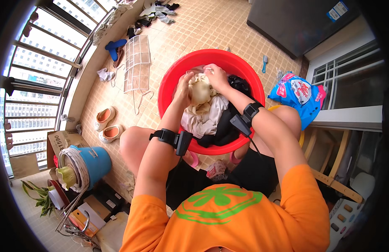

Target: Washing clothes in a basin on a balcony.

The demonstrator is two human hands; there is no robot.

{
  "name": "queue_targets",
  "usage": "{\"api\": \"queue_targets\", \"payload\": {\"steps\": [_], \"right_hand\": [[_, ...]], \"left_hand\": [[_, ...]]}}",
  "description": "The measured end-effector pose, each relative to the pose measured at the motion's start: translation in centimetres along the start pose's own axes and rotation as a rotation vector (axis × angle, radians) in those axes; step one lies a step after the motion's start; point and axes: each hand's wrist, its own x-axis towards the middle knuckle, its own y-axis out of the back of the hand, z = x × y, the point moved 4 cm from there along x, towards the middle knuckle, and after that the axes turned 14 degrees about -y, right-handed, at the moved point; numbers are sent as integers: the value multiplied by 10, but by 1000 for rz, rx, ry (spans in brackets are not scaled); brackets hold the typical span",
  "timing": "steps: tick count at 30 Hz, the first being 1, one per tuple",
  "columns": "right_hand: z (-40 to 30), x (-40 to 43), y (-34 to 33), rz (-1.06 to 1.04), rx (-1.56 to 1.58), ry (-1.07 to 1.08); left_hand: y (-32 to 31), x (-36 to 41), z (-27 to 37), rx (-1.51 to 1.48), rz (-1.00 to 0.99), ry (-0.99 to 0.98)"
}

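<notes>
Between my knees stands a red plastic basin [256,74] of clothes. Inside it, my left hand [183,89] grips the left side of a cream garment [200,91] with a smooth, rounded bulge. The fingers of my right hand [216,78] pinch the same garment along its upper edge. Below it lies a bunched pale cloth [199,121], apparently wet. Dark clothes [227,127] fill the basin's near right part, and a glossy black item [239,84] is by my right wrist. Part of the basin's contents is hidden under my hands and forearms.
To the right are a blue printed plastic bag [295,91] and a small blue brush [264,64]. A wire drying rack [137,63], white clogs [105,118] and a blue bucket [98,163] stand left. Loose clothes [158,12] lie beyond, opposite a dark grey appliance [295,25].
</notes>
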Motion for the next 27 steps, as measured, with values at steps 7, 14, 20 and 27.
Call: {"api": "queue_targets", "payload": {"steps": [7,14,20,27], "right_hand": [[-146,-103,-6,-81,-21,291],[-47,0,36,136,-280,-34],[15,1,17,-67,-468,48],[35,11,13,43,-263,-65]], "left_hand": [[29,3,-32,-942,-717,-409],[-35,-26,17,-158,-228,142],[4,-13,21,-120,-29,169],[-3,-12,4,74,15,38]]}}
